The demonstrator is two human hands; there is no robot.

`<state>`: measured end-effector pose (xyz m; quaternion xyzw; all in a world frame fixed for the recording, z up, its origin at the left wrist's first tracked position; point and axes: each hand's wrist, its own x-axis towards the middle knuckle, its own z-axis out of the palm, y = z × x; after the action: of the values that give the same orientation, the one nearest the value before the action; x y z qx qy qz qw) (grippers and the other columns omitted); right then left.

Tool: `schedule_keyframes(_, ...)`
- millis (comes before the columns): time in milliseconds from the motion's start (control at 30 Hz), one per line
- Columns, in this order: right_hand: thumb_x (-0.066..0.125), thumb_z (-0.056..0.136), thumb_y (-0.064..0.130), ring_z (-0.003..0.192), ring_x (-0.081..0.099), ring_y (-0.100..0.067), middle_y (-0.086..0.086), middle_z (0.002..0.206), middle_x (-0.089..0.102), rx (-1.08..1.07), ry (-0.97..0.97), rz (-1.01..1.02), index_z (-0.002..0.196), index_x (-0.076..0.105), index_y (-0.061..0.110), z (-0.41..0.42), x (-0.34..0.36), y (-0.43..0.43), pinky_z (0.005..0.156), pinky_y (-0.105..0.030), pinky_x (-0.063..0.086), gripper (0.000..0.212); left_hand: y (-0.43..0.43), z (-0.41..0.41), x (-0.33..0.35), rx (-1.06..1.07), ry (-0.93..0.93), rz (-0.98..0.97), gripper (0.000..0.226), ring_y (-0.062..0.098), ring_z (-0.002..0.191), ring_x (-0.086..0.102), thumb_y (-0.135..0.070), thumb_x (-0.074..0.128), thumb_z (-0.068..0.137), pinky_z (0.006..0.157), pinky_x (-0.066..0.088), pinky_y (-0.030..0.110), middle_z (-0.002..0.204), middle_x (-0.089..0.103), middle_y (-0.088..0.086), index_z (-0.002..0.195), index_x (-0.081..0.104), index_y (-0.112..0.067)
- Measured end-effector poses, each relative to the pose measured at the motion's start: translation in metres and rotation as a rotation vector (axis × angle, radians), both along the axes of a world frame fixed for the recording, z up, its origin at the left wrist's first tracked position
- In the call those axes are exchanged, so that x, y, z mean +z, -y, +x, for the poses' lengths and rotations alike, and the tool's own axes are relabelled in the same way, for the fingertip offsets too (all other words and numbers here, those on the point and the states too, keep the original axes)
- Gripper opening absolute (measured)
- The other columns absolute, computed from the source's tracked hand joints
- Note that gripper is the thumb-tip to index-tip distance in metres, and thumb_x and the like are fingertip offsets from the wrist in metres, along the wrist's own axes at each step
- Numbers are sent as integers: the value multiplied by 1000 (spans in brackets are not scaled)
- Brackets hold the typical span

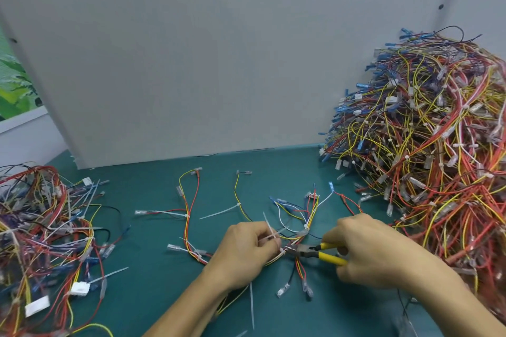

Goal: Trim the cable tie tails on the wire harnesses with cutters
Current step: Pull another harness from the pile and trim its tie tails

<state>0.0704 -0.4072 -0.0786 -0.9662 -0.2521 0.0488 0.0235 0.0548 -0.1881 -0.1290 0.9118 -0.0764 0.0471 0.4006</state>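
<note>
Left hand (pixel 246 252) in a pinch on the wire harness (pixel 309 213), right hand (pixel 375 252) tight around yellow-handled cutters (pixel 317 252).

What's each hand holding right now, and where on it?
Right hand grips the cutters by the yellow handles. Left hand pinches the harness beside the cutter head, tie tail sticking up.
</note>
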Motion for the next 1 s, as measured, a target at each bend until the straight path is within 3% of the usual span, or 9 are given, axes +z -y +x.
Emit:
schedule_keyframes(200, 56, 77, 41, 87, 50, -19, 8, 88, 47, 25, 33, 4, 104, 62, 32, 0, -4, -3, 60, -27, 35, 29, 0, 0, -1, -3, -10, -32, 14, 2, 54, 39, -26, 62, 86, 55, 33, 17, 57, 47, -10, 76, 67, -18)
schedule_keyframes(400, 56, 77, 39, 84, 46, -19, 9, 87, 45, 31, 51, -39, 87, 53, 35, -3, -1, -6, 54, -26, 29, 12, 1, 0, -1, -8, -8, -25, 13, 2, 56, 41, -27, 63, 87, 58, 35, 17, 60, 51, -10, 77, 67, -20)
schedule_keyframes(633, 56, 80, 35, 93, 53, -20, 9, 91, 47, 23, 96, -54, 110, 61, 33, -3, -1, -9, 65, -28, 35, 30, 0, 0, -1, -15, -32, -40, 12, 1, 61, 48, -27, 63, 87, 63, 40, 19, 66, 60, -10, 80, 69, -21)
schedule_keyframes(767, 55, 82, 35, 83, 44, -22, 9, 89, 44, 24, 118, -97, 106, 61, 32, -4, 0, -10, 55, -26, 29, 24, 1, 0, 0, -21, -29, -37, 16, 0, 61, 49, -29, 62, 88, 62, 39, 19, 65, 61, -9, 80, 70, -18)
schedule_keyframes(1000, 55, 81, 34, 81, 42, -25, 5, 88, 46, 13, 120, -157, 89, 53, 33, -7, 1, -12, 53, -27, 26, 8, 2, 0, 0, -7, 0, -26, 34, 8, 51, 32, -32, 55, 92, 50, 27, 22, 52, 38, -6, 71, 58, -6)
